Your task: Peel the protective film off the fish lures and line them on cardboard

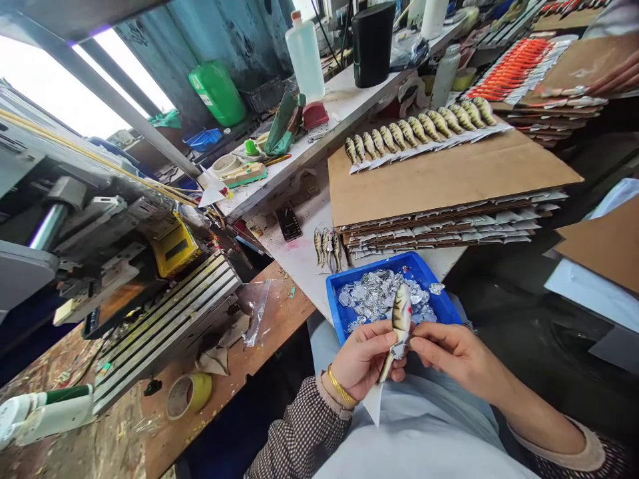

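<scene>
Glossy fish lure [401,313], crinkled foil scraps [372,296], matt cardboard sheet [439,179].
The fish lure in your left hand [362,359] looks like smooth painted plastic; blue tray [333,306] slick plastic, foil scraps mirror-bright, cardboard sheet dull brown, bench [279,319] rough stained wood, your bangle [340,389] polished yellow metal, sleeve [299,432] checked cloth.

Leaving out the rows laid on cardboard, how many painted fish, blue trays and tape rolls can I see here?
Held fish: 1
Loose fish beside tray: 3
Blue tray: 1
Tape roll: 1
Total: 6
</scene>
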`<state>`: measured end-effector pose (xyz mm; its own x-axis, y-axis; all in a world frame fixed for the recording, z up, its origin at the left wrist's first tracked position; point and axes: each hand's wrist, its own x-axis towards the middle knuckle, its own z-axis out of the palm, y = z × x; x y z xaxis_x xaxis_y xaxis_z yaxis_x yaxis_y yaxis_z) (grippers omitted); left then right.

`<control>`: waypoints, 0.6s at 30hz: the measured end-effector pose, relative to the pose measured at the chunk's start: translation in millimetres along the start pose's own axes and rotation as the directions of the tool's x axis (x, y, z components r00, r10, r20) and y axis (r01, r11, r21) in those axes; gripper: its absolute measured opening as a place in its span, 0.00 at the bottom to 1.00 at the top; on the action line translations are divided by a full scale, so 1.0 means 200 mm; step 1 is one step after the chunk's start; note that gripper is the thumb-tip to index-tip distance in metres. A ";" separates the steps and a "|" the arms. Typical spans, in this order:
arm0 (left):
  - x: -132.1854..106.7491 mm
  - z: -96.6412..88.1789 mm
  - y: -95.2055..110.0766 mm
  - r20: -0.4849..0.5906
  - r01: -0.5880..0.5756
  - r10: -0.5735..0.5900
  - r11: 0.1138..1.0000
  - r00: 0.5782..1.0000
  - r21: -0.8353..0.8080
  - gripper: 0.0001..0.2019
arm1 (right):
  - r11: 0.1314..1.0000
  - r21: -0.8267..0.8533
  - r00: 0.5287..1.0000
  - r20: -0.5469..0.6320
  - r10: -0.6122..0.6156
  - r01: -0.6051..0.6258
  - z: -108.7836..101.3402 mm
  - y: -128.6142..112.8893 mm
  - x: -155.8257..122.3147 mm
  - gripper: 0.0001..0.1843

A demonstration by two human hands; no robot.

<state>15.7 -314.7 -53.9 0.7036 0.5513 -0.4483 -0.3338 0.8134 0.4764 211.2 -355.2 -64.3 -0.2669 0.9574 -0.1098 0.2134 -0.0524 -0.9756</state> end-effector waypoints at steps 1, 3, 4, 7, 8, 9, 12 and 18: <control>0.00 0.00 0.00 -0.011 -0.004 0.004 1.000 1.000 -0.002 0.19 | 0.999 -0.050 0.999 -0.025 -0.022 0.021 0.01 -0.01 0.00 0.21; 0.00 0.00 0.01 -0.027 -0.006 0.006 1.000 1.000 -0.006 0.19 | 0.983 -0.168 0.992 -0.093 -0.086 0.070 0.02 -0.02 -0.01 0.19; 0.00 0.00 0.01 -0.030 -0.007 0.007 1.000 1.000 -0.010 0.19 | 0.971 -0.220 0.984 -0.124 -0.125 0.095 0.02 -0.02 -0.01 0.18; 0.01 0.01 0.01 -0.022 -0.006 0.005 1.000 1.000 -0.017 0.20 | 0.940 -0.301 0.958 -0.181 -0.223 0.162 0.03 -0.02 -0.02 0.16; 0.01 0.01 0.01 -0.018 -0.007 0.007 1.000 1.000 -0.020 0.20 | 0.935 -0.308 0.950 -0.195 -0.243 0.176 0.03 -0.03 -0.02 0.15; 0.01 0.01 0.01 -0.014 -0.008 0.008 1.000 1.000 -0.022 0.20 | 0.932 -0.311 0.944 -0.207 -0.257 0.186 0.03 -0.03 -0.02 0.15; 0.01 0.01 0.01 -0.010 -0.017 0.017 0.999 1.000 -0.028 0.20 | 0.932 -0.313 0.940 -0.223 -0.259 0.182 0.03 -0.04 -0.02 0.15; 0.00 0.00 0.00 -0.022 -0.028 0.027 0.999 0.999 -0.029 0.20 | 0.942 -0.302 0.952 -0.214 -0.219 0.148 0.03 -0.05 -0.02 0.17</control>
<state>15.2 -314.5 -54.2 0.6806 0.5770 -0.4515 -0.3713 0.8029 0.4664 204.3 -359.6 -54.7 -0.0996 0.9837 0.1496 0.4454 0.1785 -0.8774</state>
